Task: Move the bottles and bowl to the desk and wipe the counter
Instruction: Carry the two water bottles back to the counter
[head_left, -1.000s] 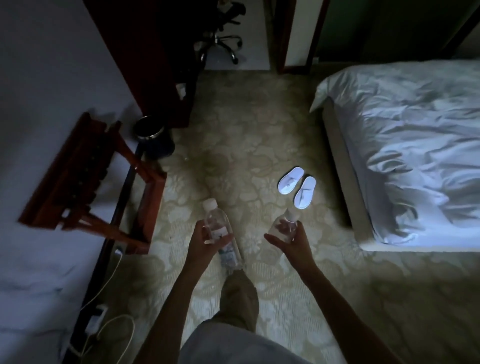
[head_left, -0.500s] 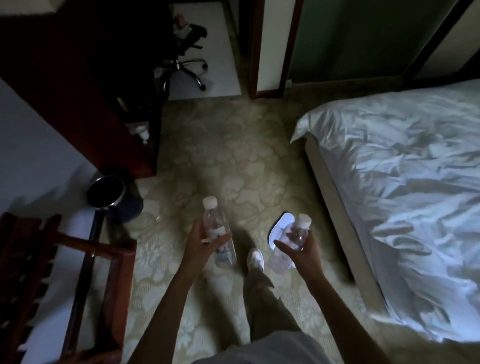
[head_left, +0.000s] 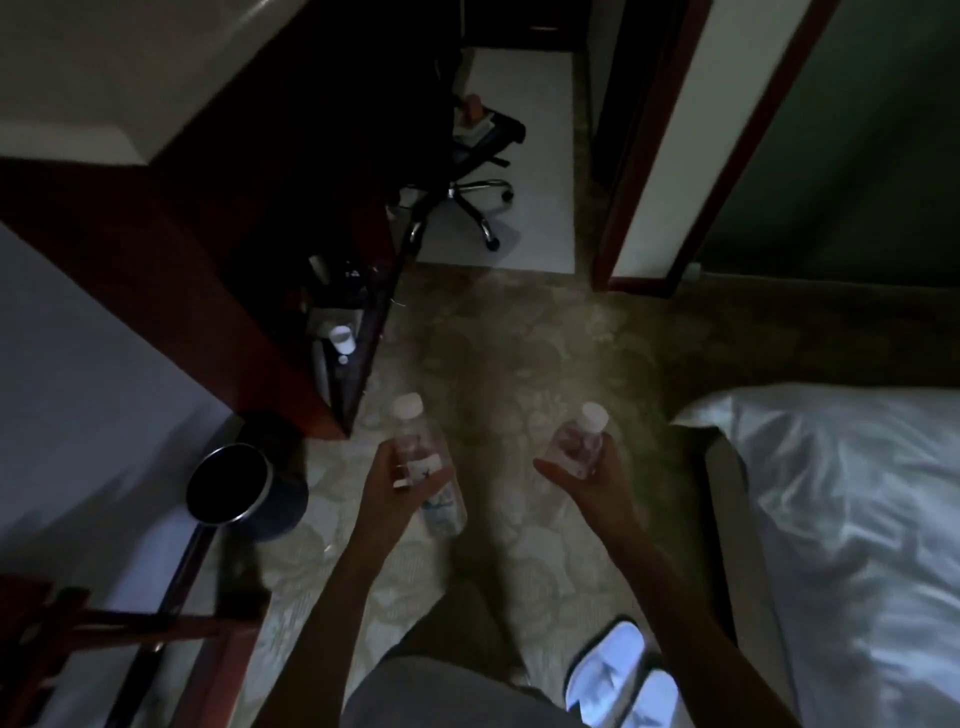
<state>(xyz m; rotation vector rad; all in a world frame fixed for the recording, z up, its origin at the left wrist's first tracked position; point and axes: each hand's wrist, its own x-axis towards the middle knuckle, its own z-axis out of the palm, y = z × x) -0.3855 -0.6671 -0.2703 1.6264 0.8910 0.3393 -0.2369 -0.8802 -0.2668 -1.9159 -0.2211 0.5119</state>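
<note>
No legible text, label on the left bottle (head_left: 435, 486) blurred, its print unreadable

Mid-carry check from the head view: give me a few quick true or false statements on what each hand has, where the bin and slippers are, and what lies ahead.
1. Each hand carries a bottle: the left hand grips a clear bottle, the right hand a second bottle. True.
2. The bottles have no caps. False: both show white caps.
3. The waste bin stands on the person's left, by the wall. True.
4. The white slippers lie far ahead, by the office chair. False: they are near the person's feet, beside the bed.
5. The bowl is tucked under the right arm. False: no bowl is in view.
</note>
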